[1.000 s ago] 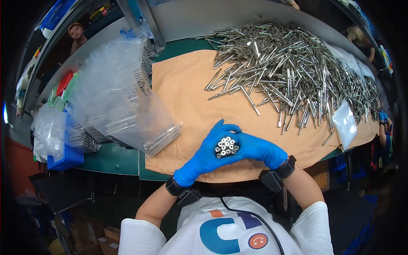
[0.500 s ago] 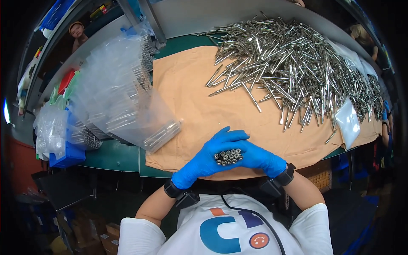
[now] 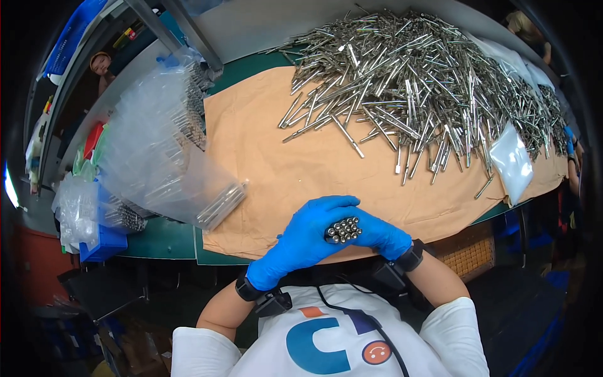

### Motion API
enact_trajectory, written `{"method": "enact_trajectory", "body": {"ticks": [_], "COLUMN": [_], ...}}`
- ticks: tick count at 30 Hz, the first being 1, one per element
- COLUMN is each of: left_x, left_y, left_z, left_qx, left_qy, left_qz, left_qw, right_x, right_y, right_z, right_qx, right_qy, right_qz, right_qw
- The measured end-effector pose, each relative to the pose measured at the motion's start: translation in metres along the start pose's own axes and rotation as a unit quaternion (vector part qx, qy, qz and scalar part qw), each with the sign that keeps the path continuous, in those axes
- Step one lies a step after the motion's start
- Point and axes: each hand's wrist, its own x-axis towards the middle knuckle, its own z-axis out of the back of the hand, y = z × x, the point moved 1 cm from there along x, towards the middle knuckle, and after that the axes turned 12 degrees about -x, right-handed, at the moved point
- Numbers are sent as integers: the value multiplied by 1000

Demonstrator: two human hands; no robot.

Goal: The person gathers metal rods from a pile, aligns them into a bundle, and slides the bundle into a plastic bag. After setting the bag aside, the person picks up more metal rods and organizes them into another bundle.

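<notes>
A tight bundle of slim metal rods [image 3: 343, 230] sits between my blue-gloved hands, its round ends turned towards me. My left hand [image 3: 303, 234] wraps the bundle from the left, fingers curled over its far side. From the right, my right hand [image 3: 380, 236] closes around it; some of its fingers are hidden behind the rods. Beyond them, a large heap of similar rods [image 3: 408, 94] lies loose on a tan sheet [image 3: 251, 125]. A clear plastic bag of rods [image 3: 221, 206] rests on the sheet's left part, near my left hand.
More clear bags [image 3: 141, 132] are stacked at the left on the green table [image 3: 160, 240]. Beside them stands a blue bin [image 3: 108, 244] with plastic bags. A white packet [image 3: 512, 164] lies right of the heap. A metal post [image 3: 191, 34] rises at the back; people are nearby.
The rod ends facing me now look rounded and solid rather than hollow, and the bundle looks tilted differently. Both hands remain around it. The whole view has shifted slightly.
</notes>
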Motion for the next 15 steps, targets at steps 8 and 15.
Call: {"method": "enact_trajectory", "body": {"ticks": [8,15], "left_x": [7,7], "left_y": [1,12], "left_z": [1,9], "left_qx": [-40,-224], "left_qy": [14,25], "left_qz": [40,103], "left_qw": [998,969], "right_x": [0,8], "right_y": [5,10], "right_z": [2,-9], "right_qx": [66,62], "right_qy": [-15,-51], "right_qz": [-9,13], "right_qw": [998,997]}}
